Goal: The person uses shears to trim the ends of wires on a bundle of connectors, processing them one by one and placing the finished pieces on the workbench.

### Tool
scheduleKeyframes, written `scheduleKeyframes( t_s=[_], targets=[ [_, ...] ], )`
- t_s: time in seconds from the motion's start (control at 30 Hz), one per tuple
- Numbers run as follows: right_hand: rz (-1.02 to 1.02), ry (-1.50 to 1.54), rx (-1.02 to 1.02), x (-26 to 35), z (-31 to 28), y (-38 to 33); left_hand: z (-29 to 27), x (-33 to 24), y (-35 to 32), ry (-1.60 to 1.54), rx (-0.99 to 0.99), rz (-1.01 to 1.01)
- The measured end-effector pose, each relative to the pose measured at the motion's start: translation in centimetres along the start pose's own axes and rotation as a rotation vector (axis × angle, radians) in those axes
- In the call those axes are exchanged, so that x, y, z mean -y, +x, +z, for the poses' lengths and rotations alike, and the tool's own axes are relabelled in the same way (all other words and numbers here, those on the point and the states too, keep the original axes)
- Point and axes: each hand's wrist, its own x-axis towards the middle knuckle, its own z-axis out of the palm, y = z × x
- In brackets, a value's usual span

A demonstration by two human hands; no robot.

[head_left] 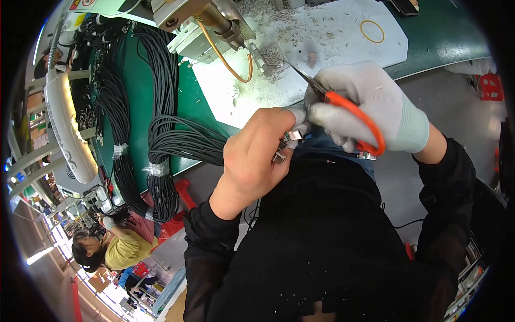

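My left hand (pixel 252 155) is bare except for white covers on the fingertips. It is closed round the end of a bundle of black cables (pixel 188 137), and small metal connectors (pixel 293 135) stick out between the fingers. My right hand (pixel 375 104), in a white knit glove, grips scissors with orange handles (pixel 357 109). Their dark, pointed blades slant up and left, over the white board's near edge. The two hands are close together at the fingertips, where the exact contact is hidden. Another metal connector (pixel 367 155) shows below the right hand.
A machine with a metal nozzle (pixel 230 35) and an orange tube stands over a white board (pixel 220 104) strewn with pale scraps. A yellow rubber band (pixel 372 32) lies there. More tied black cables (pixel 115 107) cover the green table, beside a lamp (pixel 70 123). Another person (pixel 126 249) sits lower left.
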Motion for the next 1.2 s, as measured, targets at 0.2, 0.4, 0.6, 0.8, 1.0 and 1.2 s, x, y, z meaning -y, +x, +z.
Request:
scheduleKeyframes(
  t_s=[0.2, 0.4, 0.6, 0.8, 1.0, 1.2],
  targets=[
    [0.214, 0.187, 0.153, -0.3, -0.4, 0.5, 0.1, 0.3, 0.2, 0.187, -0.016, 0.211],
    [0.255, 0.290, 0.175, -1.5, -0.3, 1.0, 0.1, 0.7, 0.3, 0.209, 0.055, 0.250],
    [-0.346, -0.348, -0.149, -2.6, 1.7, 1.0, -0.4, 0.6, 0.3, -1.406, 0.128, -0.843],
    [-0.447, -0.387, -0.187, -2.7, 1.0, 1.5, -0.6, -0.9, 1.0, -0.890, 0.076, -0.762],
    [-0.686, -0.668, -0.566, -2.9, 1.5, 2.2, -0.6, -0.5, 1.2, -0.602, -0.166, -0.723],
    [-0.772, -1.113, -0.578, -2.7, 2.0, 0.9, 0.0, -0.4, 1.6, -0.495, -0.265, -0.637]
  ],
)
